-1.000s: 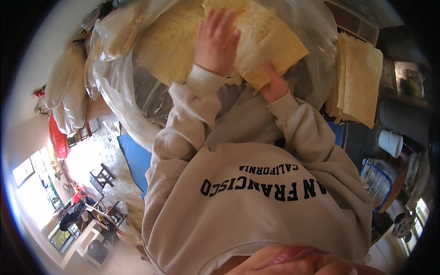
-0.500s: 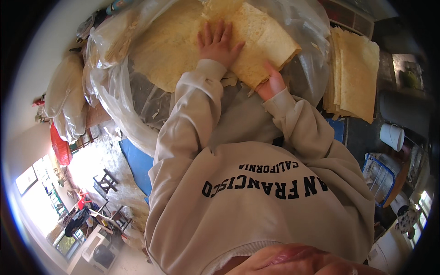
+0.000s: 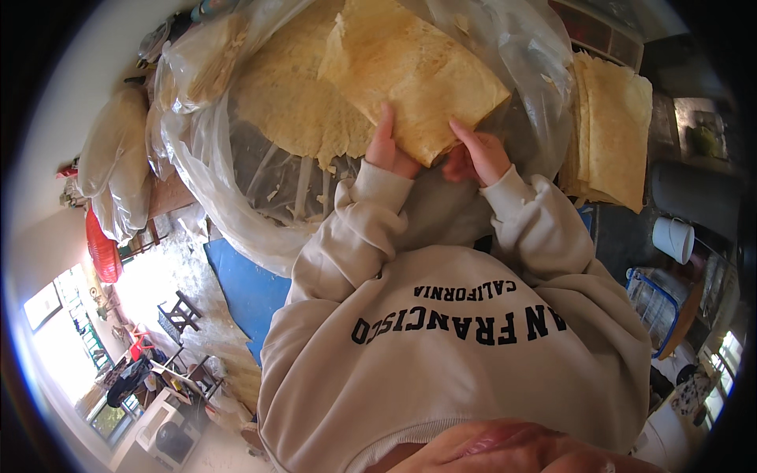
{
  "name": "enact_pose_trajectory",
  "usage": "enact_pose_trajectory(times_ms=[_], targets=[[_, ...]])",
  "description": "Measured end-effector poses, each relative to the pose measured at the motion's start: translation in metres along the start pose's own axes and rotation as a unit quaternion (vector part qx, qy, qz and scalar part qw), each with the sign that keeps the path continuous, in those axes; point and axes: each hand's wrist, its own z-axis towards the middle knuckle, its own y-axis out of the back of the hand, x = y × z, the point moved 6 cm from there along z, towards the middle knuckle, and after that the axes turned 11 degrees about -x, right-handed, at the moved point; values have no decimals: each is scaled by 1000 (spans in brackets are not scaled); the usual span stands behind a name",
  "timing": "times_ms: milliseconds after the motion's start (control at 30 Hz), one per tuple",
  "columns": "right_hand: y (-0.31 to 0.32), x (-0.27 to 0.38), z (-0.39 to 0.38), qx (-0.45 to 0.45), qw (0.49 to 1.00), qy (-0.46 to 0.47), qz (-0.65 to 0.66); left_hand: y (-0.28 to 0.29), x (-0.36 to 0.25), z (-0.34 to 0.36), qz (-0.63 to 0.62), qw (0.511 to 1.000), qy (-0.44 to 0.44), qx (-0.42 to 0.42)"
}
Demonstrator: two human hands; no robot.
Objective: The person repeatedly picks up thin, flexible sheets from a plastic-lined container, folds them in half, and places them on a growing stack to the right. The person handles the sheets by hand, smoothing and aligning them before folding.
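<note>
Looking down in the head view, I see a person in a beige sweatshirt (image 3: 473,386) handling a folded yellow sheet (image 3: 414,83), thin and crinkly like dried skin, just beyond the chest. The left hand (image 3: 393,150) has its near corner pinched, thumb laid on top and fingers tucked underneath, mostly out of my sight. The right hand (image 3: 482,158) is at the edge next to it, thumb along the top and fingers curled below; they're a bit blurred there, so I can't swear how firmly they grip. The folded sheet slants up and away from the hands, partly overlapping a wide yellow sheet (image 3: 288,94) with a ragged edge. Around that wide sheet runs a bunched roll of clear plastic (image 3: 201,177), with pale flakes scattered over its near part. Over on the person's right lies a pile of folded sheets (image 3: 611,134), well apart from both hands, with a white bucket (image 3: 673,240) nearer the person. Filled plastic bags (image 3: 114,162) sit off to the left.
</note>
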Motion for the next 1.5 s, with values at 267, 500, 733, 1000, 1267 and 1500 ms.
enact_pose_trajectory(times_ms=[267, 500, 733, 1000, 1267, 1500], targets=[[-11, 9, 7, 73, 930, 224, 283, 21, -32, -15, 68, 987, -75, -122], [62, 5, -47, 40, 890, 317, 325, -75, -47, -26, 144, 986, -66, 58], [223, 10, -120, -155, 793, 500, 312, -248, 115, 25, 212, 933, 31, 288], [263, -31, -75, -146, 779, 312, 524, -195, 203, 111, 371, 927, -31, 51], [291, -41, -77, -343, 798, 448, 209, -206, 245, 6, 723, 300, -541, 306], [300, 2, -133, -568, 529, 366, -514, -189, 260, 5, 748, 287, -530, 280]])
